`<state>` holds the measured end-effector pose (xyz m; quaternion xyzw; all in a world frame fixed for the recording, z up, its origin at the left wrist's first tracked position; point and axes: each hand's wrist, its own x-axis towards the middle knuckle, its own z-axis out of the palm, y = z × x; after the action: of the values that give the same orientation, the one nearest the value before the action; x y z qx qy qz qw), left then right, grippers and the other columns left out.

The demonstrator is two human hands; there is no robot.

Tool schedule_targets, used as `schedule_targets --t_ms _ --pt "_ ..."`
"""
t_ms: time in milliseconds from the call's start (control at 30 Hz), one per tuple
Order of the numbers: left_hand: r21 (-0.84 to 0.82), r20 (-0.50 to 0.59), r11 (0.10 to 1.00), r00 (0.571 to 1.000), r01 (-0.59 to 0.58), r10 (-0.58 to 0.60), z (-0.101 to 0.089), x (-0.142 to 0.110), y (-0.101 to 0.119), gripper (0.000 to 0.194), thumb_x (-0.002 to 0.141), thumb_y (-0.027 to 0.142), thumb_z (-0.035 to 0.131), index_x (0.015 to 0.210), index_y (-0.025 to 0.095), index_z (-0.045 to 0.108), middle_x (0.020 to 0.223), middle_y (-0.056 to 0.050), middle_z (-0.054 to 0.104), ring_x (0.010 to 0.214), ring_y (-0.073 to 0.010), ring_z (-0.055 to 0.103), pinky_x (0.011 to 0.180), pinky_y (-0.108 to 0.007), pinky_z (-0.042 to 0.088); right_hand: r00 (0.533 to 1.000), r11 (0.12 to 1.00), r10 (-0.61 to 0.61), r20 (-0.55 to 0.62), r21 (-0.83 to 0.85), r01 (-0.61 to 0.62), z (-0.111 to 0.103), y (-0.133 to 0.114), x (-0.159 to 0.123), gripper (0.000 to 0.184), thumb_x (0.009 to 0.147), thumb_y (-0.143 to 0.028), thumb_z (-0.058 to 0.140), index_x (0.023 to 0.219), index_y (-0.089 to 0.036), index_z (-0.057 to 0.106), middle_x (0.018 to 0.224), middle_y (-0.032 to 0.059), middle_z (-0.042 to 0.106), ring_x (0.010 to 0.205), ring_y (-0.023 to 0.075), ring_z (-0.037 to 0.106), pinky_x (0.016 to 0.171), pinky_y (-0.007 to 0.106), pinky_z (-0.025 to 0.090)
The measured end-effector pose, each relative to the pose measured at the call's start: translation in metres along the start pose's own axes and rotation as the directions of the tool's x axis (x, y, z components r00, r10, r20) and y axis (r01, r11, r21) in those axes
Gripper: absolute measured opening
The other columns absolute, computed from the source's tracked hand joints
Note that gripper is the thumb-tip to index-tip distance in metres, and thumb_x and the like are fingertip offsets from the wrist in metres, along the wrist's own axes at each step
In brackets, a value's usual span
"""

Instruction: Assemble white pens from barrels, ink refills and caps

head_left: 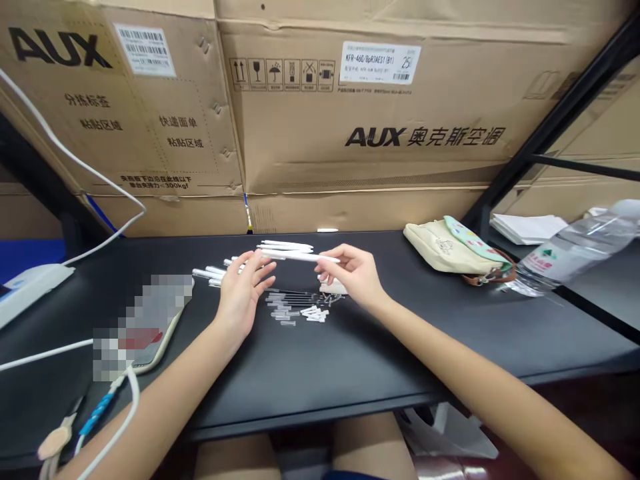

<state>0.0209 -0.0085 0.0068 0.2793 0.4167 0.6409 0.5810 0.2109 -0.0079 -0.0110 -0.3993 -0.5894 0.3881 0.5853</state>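
My right hand [353,275] pinches one end of a white pen [299,256] and holds it level above the black table [350,353]. My left hand [243,290] hovers with its fingers stretched out, fingertips close to the pen's other end. Behind the hands lie more white pens [286,246], and others [210,273] lie to the left. Below the hands, small clear and white pen parts [299,312] and thin refills [295,293] are scattered on the table.
A phone [150,333] on a white cable lies at the left. A beige pouch [457,250] and a lying plastic bottle [575,250] are at the right. Large cardboard boxes [380,107] wall off the table's back. A white device [30,287] sits at far left.
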Motion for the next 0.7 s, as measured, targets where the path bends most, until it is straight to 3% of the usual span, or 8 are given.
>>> schedule_targets --t_ms 133,233,400,700 --pt "-0.03 0.03 0.995 0.995 0.098 -0.097 -0.002 -0.003 0.007 0.026 0.071 0.033 0.072 0.082 0.014 0.057 0.067 0.001 0.059 0.057 -0.0088 0.057 0.051 -0.019 0.045 0.988 0.992 0.062 -0.14 -0.099 -0.076 -0.014 0.019 0.035 0.039 0.062 -0.049 0.073 0.078 -0.014 0.064 0.072 0.0074 0.07 0.069 0.0177 0.066 0.05 0.024 0.053" --pt "-0.066 0.04 0.994 0.995 0.089 -0.087 -0.005 -0.004 0.01 0.025 0.073 0.034 0.069 0.078 0.014 0.056 0.058 0.005 0.052 0.049 -0.0065 0.049 0.046 -0.017 0.042 0.995 0.977 0.051 -0.09 -0.201 -0.069 -0.014 0.034 0.059 0.037 0.063 -0.046 0.071 0.078 -0.013 0.064 0.077 0.0089 0.07 0.074 0.019 0.066 0.055 0.027 0.054" --pt "-0.096 0.0 0.993 0.998 0.065 -0.065 -0.008 -0.002 0.015 0.021 0.079 0.033 0.06 0.075 0.014 0.054 0.053 0.005 0.048 0.045 -0.0063 0.046 0.045 -0.017 0.039 0.998 0.949 0.002 0.062 -0.314 0.018 0.004 0.043 0.086 0.024 0.063 -0.033 0.07 0.074 -0.012 0.066 0.077 0.0072 0.07 0.071 0.016 0.064 0.068 0.029 0.052" --pt "-0.12 -0.01 0.991 0.998 0.059 -0.061 -0.012 0.0 0.018 0.023 0.077 0.036 0.059 0.071 0.015 0.053 0.051 0.006 0.047 0.045 -0.0066 0.045 0.045 -0.018 0.038 0.954 0.85 0.006 0.298 -0.505 0.152 0.019 0.051 0.101 0.011 0.067 -0.022 0.067 0.072 -0.012 0.069 0.073 0.0054 0.071 0.068 0.0153 0.064 0.071 0.028 0.05"
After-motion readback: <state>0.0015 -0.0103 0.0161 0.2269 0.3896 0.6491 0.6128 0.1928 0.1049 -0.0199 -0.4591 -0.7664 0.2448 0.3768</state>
